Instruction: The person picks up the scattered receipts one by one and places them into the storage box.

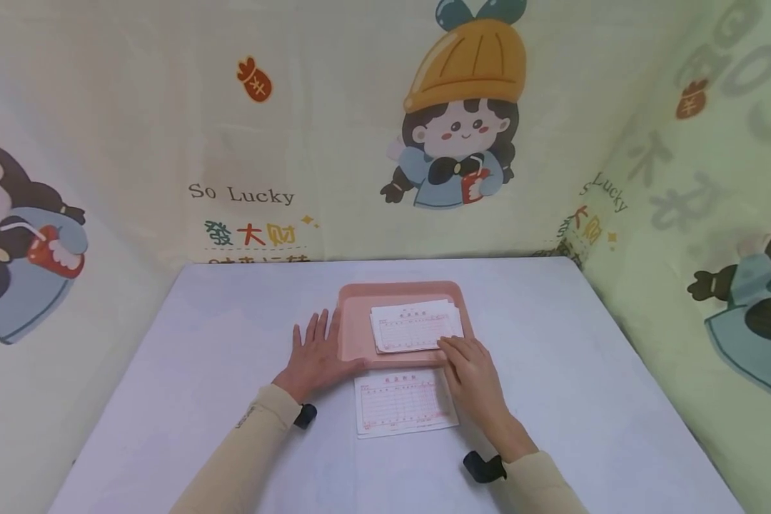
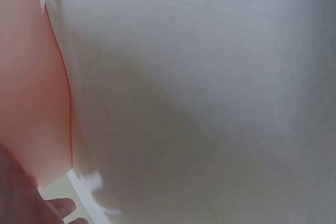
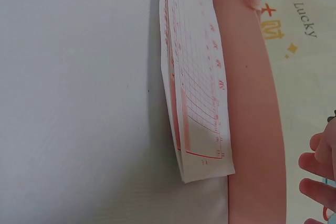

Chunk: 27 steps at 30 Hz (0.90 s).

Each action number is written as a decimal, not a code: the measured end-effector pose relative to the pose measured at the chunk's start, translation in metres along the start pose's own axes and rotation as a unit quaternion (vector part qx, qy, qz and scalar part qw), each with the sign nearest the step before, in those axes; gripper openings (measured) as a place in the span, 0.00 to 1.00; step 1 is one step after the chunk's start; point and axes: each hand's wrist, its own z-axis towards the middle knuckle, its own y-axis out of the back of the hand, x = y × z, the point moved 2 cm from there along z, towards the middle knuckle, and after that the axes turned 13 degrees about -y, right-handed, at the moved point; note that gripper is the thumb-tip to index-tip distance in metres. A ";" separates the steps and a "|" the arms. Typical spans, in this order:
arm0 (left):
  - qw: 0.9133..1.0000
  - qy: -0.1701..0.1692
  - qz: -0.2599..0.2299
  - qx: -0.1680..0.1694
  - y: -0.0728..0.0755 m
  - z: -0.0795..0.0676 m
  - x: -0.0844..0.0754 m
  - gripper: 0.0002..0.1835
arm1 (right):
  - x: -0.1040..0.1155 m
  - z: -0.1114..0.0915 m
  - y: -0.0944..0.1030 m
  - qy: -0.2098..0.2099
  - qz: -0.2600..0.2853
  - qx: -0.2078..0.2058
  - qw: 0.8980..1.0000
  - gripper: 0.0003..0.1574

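A shallow pink tray [image 1: 355, 321] lies on the white table, with a small stack of printed slips [image 1: 407, 330] in its right part. My left hand [image 1: 315, 357] is at the tray's left side, fingers spread and pointing away, thumb along the front-left corner. At the tray's front-right corner is my right hand [image 1: 478, 378], its fingertips over the corner of the stack. Just in front of the tray lies another red-printed slip pad [image 1: 403, 405]; the right wrist view shows the pad [image 3: 199, 87] as layered sheets against the tray wall [image 3: 254, 93].
The white table [image 1: 231, 307] extends on both sides of the tray. Behind and beside it hang cream curtains [image 1: 334, 128] printed with cartoon figures and lettering. A black wrist strap [image 1: 484, 467] shows at the right sleeve, another [image 1: 305, 416] at the left.
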 end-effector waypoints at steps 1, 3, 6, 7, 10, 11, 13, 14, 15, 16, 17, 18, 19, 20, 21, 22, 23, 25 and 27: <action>1.000 -0.001 0.000 -0.001 0.000 0.000 0.000 0.66 | 0.001 -0.001 0.002 0.000 0.000 0.000 1.000 0.24; 1.000 -0.003 0.000 -0.004 -0.001 -0.001 0.000 0.66 | 0.002 -0.004 0.005 -0.002 -0.001 0.000 1.000 0.24; 1.000 -0.002 0.000 -0.002 -0.001 -0.001 0.000 0.66 | 0.004 -0.008 0.009 -0.001 -0.003 -0.003 1.000 0.25; 1.000 -0.002 0.001 -0.002 -0.001 -0.001 0.000 0.66 | 0.005 -0.009 0.010 0.000 -0.003 -0.005 1.000 0.25; 1.000 -0.002 0.003 -0.002 -0.002 -0.001 0.000 0.66 | 0.006 -0.013 0.012 0.003 -0.001 -0.008 1.000 0.24; 1.000 -0.002 0.002 -0.002 -0.002 -0.001 0.000 0.66 | 0.006 -0.014 0.012 0.005 0.000 -0.008 1.000 0.24; 1.000 -0.001 0.001 0.001 -0.002 -0.002 -0.001 0.66 | 0.006 -0.017 0.013 0.011 0.000 -0.007 1.000 0.24; 1.000 -0.001 0.000 0.002 -0.002 -0.002 -0.001 0.66 | 0.006 -0.018 0.013 0.014 0.001 -0.007 1.000 0.24; 1.000 -0.001 -0.001 0.003 -0.002 -0.002 -0.001 0.66 | 0.006 -0.019 0.013 0.016 -0.001 -0.005 1.000 0.24; 1.000 -0.001 -0.003 0.003 -0.002 -0.003 -0.001 0.66 | 0.006 -0.020 0.013 0.018 -0.002 -0.003 1.000 0.25; 1.000 -0.001 -0.003 0.003 -0.002 -0.003 -0.001 0.66 | 0.007 -0.021 0.013 0.019 -0.003 -0.001 1.000 0.25; 1.000 -0.002 -0.002 0.002 -0.002 -0.003 -0.001 0.66 | 0.007 -0.022 0.014 0.018 -0.003 0.002 1.000 0.26; 1.000 -0.003 -0.001 0.001 -0.002 -0.002 -0.001 0.66 | 0.007 -0.023 0.014 0.017 -0.003 0.005 1.000 0.26; 1.000 -0.004 -0.001 0.000 -0.002 -0.002 -0.001 0.66 | 0.007 -0.025 0.015 0.017 -0.003 0.008 1.000 0.27; 1.000 -0.004 0.000 0.000 -0.002 -0.002 -0.001 0.66 | 0.008 -0.026 0.016 0.017 -0.003 0.011 1.000 0.27; 1.000 -0.005 0.001 -0.001 -0.002 -0.002 -0.001 0.66 | 0.008 -0.027 0.016 0.016 -0.003 0.014 1.000 0.27; 1.000 -0.005 0.001 -0.002 -0.003 -0.001 -0.001 0.66 | 0.008 -0.028 0.017 0.016 -0.003 0.017 1.000 0.27; 1.000 -0.005 0.002 -0.001 -0.003 -0.001 -0.001 0.66 | 0.008 -0.030 0.018 0.015 -0.004 0.023 1.000 0.27; 1.000 -0.005 0.004 -0.002 -0.003 -0.001 0.000 0.66 | 0.008 -0.032 0.019 0.017 -0.003 0.029 0.999 0.28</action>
